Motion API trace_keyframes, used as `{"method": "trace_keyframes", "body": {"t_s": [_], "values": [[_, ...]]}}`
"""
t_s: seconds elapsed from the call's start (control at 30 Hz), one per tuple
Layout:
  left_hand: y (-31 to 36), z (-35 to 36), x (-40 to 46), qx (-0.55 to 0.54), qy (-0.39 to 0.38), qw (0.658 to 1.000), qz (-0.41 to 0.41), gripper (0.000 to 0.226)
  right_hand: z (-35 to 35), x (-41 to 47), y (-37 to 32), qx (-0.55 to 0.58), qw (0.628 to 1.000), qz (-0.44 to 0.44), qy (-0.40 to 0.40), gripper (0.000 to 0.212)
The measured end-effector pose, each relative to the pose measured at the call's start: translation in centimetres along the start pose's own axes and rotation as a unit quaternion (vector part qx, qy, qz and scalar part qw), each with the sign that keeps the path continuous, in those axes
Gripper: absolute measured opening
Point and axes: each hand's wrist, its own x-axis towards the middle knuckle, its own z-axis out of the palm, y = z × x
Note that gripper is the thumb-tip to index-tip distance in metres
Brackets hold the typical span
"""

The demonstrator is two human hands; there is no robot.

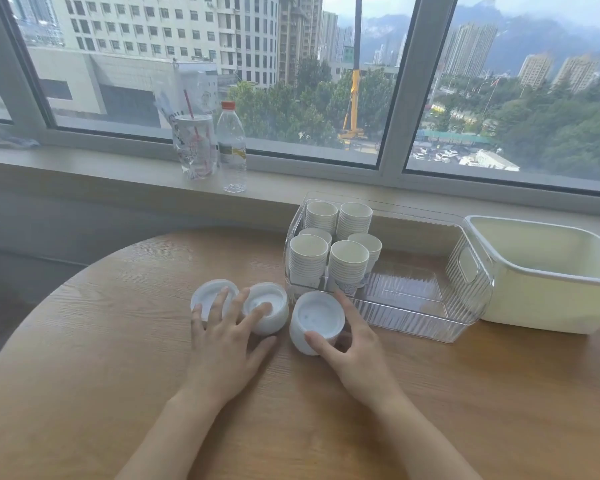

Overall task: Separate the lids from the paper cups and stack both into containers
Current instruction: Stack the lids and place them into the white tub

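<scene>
My left hand lies open, fingers spread across two lid stacks; my right hand grips a third stack beside the clear bin of cups.

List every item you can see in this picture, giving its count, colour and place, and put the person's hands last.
Lid stacks: three, white, table front of centre.
Cup stacks: six, white, left end of clear bin.
Clear bin: one, transparent, table right.
Cream bin: one, pale yellow, far right.
Water bottle: one, clear, red cap, windowsill.
Bagged drink cup: one, clear, red straw, windowsill.
Table: one, wood.
Left hand: fingers resting on two left stacks.
Right hand: fingers round right stack.
</scene>
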Motion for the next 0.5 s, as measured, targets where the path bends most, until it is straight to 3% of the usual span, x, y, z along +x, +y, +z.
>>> {"method": "trace_keyframes", "body": {"t_s": [0.13,0.27,0.5], "values": [[-2.2,-0.6,0.3,0.004,-0.001,1.0,-0.027,0.057,2.0,1.2,-0.8,0.0,1.0,0.0,-0.007,0.073],[-4.6,-1.4,0.0,0.002,-0.009,0.999,-0.044,0.059,3.8,2.5,-1.4,0.006,1.0,-0.005,-0.019,0.083],[-5.7,-2.2,-0.9,0.02,-0.022,0.999,-0.031,0.06,4.9,2.9,-1.9,0.019,0.999,-0.019,-0.032,0.081]]}}
